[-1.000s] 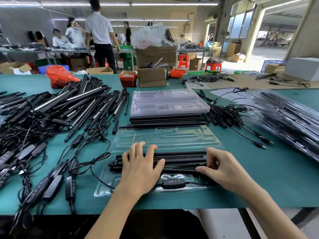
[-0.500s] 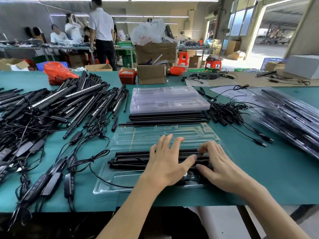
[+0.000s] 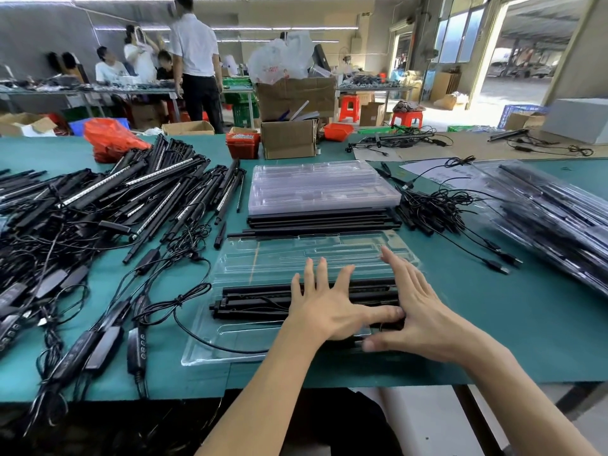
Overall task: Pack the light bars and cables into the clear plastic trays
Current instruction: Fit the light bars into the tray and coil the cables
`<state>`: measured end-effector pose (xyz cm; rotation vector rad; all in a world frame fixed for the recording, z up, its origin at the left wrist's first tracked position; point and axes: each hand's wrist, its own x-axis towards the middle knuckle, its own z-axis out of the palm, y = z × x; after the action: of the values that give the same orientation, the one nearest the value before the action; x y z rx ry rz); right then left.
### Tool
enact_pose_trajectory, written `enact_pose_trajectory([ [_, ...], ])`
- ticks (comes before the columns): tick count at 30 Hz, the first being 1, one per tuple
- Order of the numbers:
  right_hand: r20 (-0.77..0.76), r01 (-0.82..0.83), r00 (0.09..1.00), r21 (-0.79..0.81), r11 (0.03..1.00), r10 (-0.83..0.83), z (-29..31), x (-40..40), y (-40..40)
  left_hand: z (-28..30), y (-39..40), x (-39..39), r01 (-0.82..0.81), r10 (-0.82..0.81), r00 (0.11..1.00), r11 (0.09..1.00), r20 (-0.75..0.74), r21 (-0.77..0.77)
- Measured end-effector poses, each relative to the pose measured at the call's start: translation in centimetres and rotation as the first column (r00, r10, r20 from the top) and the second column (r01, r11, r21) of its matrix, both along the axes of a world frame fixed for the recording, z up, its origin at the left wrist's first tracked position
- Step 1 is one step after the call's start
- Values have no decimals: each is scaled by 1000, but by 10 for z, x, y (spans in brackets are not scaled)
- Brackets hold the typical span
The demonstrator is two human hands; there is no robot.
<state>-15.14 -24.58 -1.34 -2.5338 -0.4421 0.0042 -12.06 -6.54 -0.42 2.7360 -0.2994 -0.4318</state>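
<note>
Head view: the only camera; it looks down over a green table point(image 3: 493, 340) at two bare hands working on one tray.
Open tray: a clear plastic tray point(image 3: 263, 258) lies at the near middle of the table, its lid half folded back on the far side.
Light bars: a bundle of black light bars point(image 3: 253, 301) sits in the near half of that tray, long axis running left to right.
Left hand: the left hand point(image 3: 324, 307) lies flat on the bars near their middle, fingers straight and spread, pointing away, thumb out to the right.
Right hand: the right hand point(image 3: 418, 311) rests on the bars' right end, fingers straight and together, thumb low by the near edge; it grips nothing that I can see.
Cable: a black cable point(image 3: 210, 342) trails from the left side of the tray out to the loose controllers point(image 3: 98, 350) on the left; its in-tray end is hidden under the hands.
Key relation: the bars lie directly beneath both palms, crosswise to the fingers, so pressing down seats them; the right hand is nearer the uncovered end.
Supplies: loose bars point(image 3: 131, 199) far left, stacked empty trays point(image 3: 322, 189) just beyond, packed trays point(image 3: 552, 218) at right.
</note>
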Motion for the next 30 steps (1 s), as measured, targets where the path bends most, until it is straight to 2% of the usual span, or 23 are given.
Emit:
enact_pose_trajectory([
  [8, -32, -47, 998, 18, 999, 48, 3, 1, 0, 3, -2, 1, 8, -8, 1000, 1000, -6, 17],
  [13, -90, -108, 989, 100, 989, 117, 4, 0, -8, -6, -2, 2, 26, -34, 997, 994, 74, 104],
  [16, -157, -84, 981, 178, 981, 112, 8, -1, -11, -12, -3, 2, 20, -33, 993, 994, 110, 111],
  [21, -159, -111, 981, -17, 994, 107, 5, 1, -14, -17, -1, -1, 14, -35, 982, 994, 185, 112],
  [24, -139, -92, 987, -102, 990, 78, 1, 1, -17, -19, 2, -4, 65, -86, 959, 994, 269, 88],
  [28, -112, -99, 990, -149, 984, 82, -1, -1, -16, -17, 9, -8, 142, -127, 948, 990, 292, -28],
  [30, -104, -90, 992, -128, 988, 76, -1, -1, -16, -15, 9, -11, 153, -141, 950, 988, 279, -21],
])
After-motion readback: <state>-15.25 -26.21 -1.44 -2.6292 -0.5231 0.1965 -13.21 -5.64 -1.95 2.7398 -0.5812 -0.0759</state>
